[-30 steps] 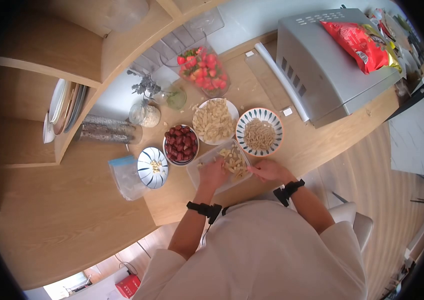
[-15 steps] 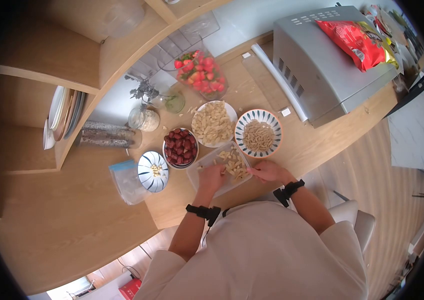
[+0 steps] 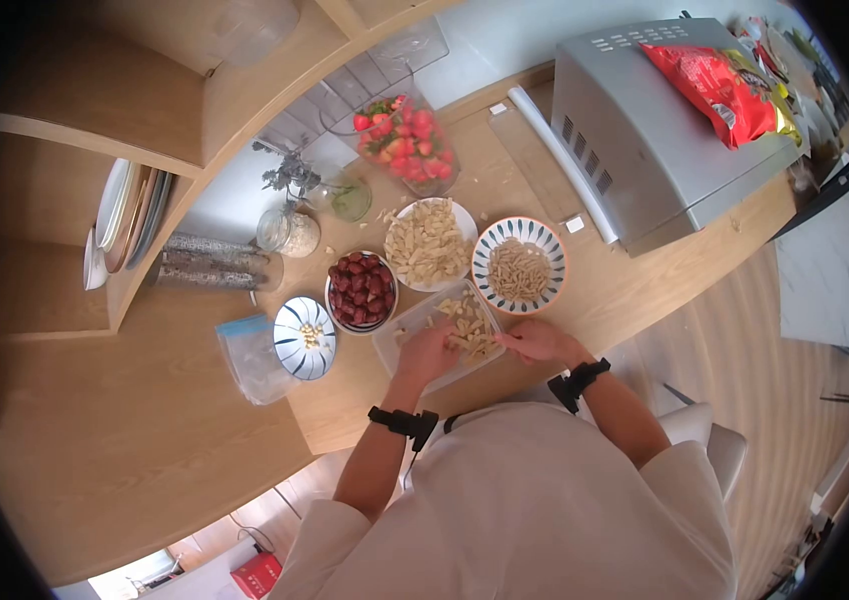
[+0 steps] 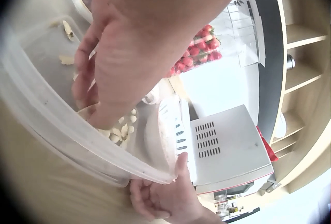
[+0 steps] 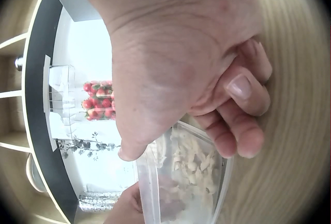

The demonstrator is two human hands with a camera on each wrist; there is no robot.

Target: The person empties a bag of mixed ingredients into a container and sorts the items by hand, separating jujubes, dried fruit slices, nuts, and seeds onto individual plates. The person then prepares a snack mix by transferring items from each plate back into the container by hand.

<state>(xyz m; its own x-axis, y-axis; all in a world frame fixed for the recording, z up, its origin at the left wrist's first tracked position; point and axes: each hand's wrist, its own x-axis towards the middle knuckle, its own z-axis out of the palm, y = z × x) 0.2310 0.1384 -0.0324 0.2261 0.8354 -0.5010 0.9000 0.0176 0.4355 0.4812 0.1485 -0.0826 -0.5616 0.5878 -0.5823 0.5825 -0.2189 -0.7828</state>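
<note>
A clear plastic container (image 4: 49, 105) with pale dried slices (image 3: 473, 330) stands near the counter's front edge. My left hand (image 3: 427, 352) reaches down into it. Its fingers curl with the thumb against a pale slice (image 4: 88, 112), seen in the left wrist view. At the container's right corner, my right hand (image 3: 540, 342) grips the rim. The thumb lies at the edge and the other fingers bend on the outer side, as the right wrist view shows. More slices are heaped on a white plate (image 3: 465, 217) just behind.
Around the container stand a bowl of red dates (image 3: 363, 291), a striped bowl of beige sticks (image 3: 520, 272) and a blue-striped bowl (image 3: 290, 345) on a plastic bag (image 3: 240, 365). Behind are strawberries (image 3: 407, 140), a jar (image 3: 290, 235) and a silver oven (image 3: 635, 130).
My left hand shifts slightly among the slices inside the container, its fingers moving toward the heap on the right. The right hand keeps its grip on the corner.
</note>
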